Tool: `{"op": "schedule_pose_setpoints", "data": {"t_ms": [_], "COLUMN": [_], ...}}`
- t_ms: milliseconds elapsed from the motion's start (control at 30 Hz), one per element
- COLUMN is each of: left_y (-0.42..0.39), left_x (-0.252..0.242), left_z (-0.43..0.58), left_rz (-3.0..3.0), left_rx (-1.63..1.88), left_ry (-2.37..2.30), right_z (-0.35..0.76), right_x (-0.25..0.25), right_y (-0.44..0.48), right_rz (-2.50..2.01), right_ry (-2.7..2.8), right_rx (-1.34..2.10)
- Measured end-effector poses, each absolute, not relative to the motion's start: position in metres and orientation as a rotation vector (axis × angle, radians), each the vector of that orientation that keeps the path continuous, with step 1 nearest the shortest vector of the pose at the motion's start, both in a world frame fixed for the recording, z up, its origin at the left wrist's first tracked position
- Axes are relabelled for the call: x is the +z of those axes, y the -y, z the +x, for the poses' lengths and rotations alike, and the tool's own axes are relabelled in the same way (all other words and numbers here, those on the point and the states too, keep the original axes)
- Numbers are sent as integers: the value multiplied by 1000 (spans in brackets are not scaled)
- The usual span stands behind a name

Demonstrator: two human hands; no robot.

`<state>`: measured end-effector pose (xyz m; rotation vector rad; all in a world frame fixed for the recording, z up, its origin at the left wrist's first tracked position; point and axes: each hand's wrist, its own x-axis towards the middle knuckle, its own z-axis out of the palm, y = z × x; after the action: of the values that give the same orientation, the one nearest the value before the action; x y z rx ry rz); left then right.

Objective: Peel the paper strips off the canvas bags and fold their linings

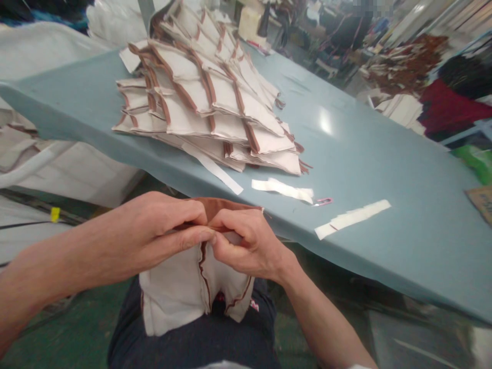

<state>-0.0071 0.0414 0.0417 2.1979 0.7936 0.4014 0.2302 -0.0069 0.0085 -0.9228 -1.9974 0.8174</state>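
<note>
A pair of small cream shorts (172, 292) with a brown waistband (230, 205) and brown edging along the seams hangs over my lap. Its two legs spread apart at the bottom. My left hand (172, 225) pinches the waistband from the left, thumb in front and fingers curled behind. From the right, my right hand (246, 238) grips the same band between thumb and bent fingers. Both thumbs nearly meet at the centre seam. What lies between the fingertips is mostly hidden.
On the blue-covered table (369, 154) lies a tall pile of cream pieces with brown edging (223, 97). Near the front edge are white strips (282, 189), a small pink-handled tool (323, 202) and another white strip (353, 219). Fabric heaps (411, 64) stand beyond.
</note>
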Motion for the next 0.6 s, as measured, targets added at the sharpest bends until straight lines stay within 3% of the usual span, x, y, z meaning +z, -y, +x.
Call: {"op": "schedule_pose_setpoints", "data": {"t_ms": [467, 600], "left_y": [-54, -41], "left_x": [40, 39], "left_z": [-15, -13], "left_rz": [2160, 2499], "left_rx": [-21, 301], "left_ry": [-610, -583], "right_z": [246, 246], "right_x": [31, 37], "right_y": [9, 10], "right_rz": [-945, -989], "right_ry": [2397, 2444], "right_rx": [831, 770]}}
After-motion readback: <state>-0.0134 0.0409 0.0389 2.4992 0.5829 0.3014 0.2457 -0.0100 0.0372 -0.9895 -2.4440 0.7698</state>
